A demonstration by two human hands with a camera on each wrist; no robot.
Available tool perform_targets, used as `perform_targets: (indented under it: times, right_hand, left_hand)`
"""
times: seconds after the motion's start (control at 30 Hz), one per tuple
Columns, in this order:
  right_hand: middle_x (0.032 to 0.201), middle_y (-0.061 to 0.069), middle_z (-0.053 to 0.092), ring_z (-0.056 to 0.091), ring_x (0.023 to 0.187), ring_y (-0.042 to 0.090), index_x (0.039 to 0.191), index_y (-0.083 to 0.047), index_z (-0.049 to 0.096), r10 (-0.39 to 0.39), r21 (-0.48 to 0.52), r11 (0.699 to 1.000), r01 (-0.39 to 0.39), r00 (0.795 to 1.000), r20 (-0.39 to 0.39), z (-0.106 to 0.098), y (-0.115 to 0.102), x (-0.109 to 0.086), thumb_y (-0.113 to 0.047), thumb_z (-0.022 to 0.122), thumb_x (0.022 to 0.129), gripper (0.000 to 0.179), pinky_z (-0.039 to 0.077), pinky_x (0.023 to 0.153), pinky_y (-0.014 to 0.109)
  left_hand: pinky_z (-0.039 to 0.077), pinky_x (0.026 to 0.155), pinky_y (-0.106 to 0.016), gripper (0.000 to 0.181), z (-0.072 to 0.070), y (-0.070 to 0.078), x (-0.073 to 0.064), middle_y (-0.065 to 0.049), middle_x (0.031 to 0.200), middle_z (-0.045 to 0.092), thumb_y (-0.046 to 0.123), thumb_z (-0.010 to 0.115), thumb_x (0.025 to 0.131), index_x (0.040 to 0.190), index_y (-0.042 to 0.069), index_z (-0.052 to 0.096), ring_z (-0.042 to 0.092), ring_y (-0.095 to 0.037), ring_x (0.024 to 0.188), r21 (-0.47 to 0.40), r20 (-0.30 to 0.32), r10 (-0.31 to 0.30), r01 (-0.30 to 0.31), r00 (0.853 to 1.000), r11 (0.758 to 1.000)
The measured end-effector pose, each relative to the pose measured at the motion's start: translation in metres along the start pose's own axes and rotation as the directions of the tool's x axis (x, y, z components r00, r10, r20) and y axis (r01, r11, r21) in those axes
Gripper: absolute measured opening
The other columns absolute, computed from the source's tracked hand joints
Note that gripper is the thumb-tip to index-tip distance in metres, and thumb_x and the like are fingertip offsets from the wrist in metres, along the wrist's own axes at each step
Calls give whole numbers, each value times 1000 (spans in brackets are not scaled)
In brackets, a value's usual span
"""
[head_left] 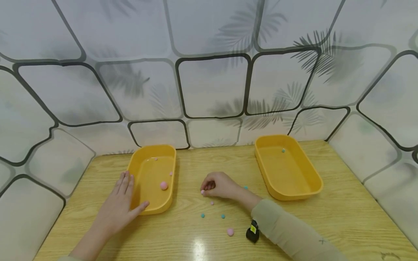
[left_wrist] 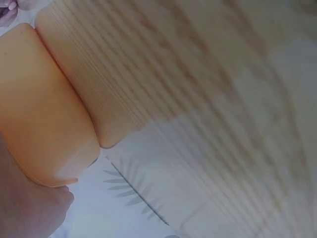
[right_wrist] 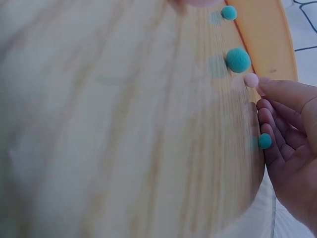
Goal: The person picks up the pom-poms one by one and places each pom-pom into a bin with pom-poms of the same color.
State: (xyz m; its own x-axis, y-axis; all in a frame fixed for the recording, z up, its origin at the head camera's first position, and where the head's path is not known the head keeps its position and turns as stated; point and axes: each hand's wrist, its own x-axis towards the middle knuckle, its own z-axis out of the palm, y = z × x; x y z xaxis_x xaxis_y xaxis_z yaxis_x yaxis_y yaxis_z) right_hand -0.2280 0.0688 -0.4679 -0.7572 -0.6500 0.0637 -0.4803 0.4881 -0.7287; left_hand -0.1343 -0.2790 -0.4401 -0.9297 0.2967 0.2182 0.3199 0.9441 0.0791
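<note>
My left hand (head_left: 119, 204) lies with straight fingers along the left rim of the left yellow tray (head_left: 174, 163), the thumb over its near end. That tray holds a larger pink pom-pom (head_left: 163, 185) and two small pink ones. In the left wrist view the hand (left_wrist: 29, 210) is against the tray wall (left_wrist: 49, 109). Between the trays, my right hand (head_left: 220, 185) pinches a small pink pom-pom (head_left: 202, 192) between thumb and fingertips, close over the table. In the right wrist view, a pink pom-pom (right_wrist: 251, 80) shows right at the thumb tip, and a teal pom-pom (right_wrist: 265, 141) overlaps the curled fingers.
A second yellow tray (head_left: 313, 181) at the right holds a teal pom-pom (head_left: 283, 150). Loose on the wooden table (head_left: 183, 239) are several small pom-poms, teal and pink, with a larger pink pom-pom (head_left: 230, 231) nearest. A black device (head_left: 253, 233) sits by the right cuff. Patterned cloth walls surround the table.
</note>
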Motion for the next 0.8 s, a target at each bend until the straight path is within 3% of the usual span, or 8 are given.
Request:
perform_targets:
  times: [0.17,0.5,0.8]
  right_hand:
    - [75,-11,63,58,68,3,84,-20,72,40,44,998,-41,999,26,-2,-4,-6,-23,74,82,4,50,63,18]
    - [78,-9,66,60,72,4,86,-19,72,52,78,995,-56,998,47,-10,-12,-19,-23,73,83,5,52,65,20]
    - [81,-8,68,62,75,6,88,-19,72,70,111,991,-72,997,25,-21,-25,-28,-20,72,84,4,53,68,21]
  left_hand:
    - [-7,118,-32,96,-2,8,-11,-30,153,8,56,52,89,144,-14,17,-7,-30,145,-5,-12,-14,14,1000,1000]
    - [-11,117,-29,95,-8,28,-30,-31,153,8,56,52,89,144,-14,17,-10,-28,145,-8,3,-56,56,998,998]
    - [-9,117,-30,96,-12,46,-45,-32,152,10,56,52,89,144,-14,17,-5,-31,145,-8,-1,-82,82,997,997]
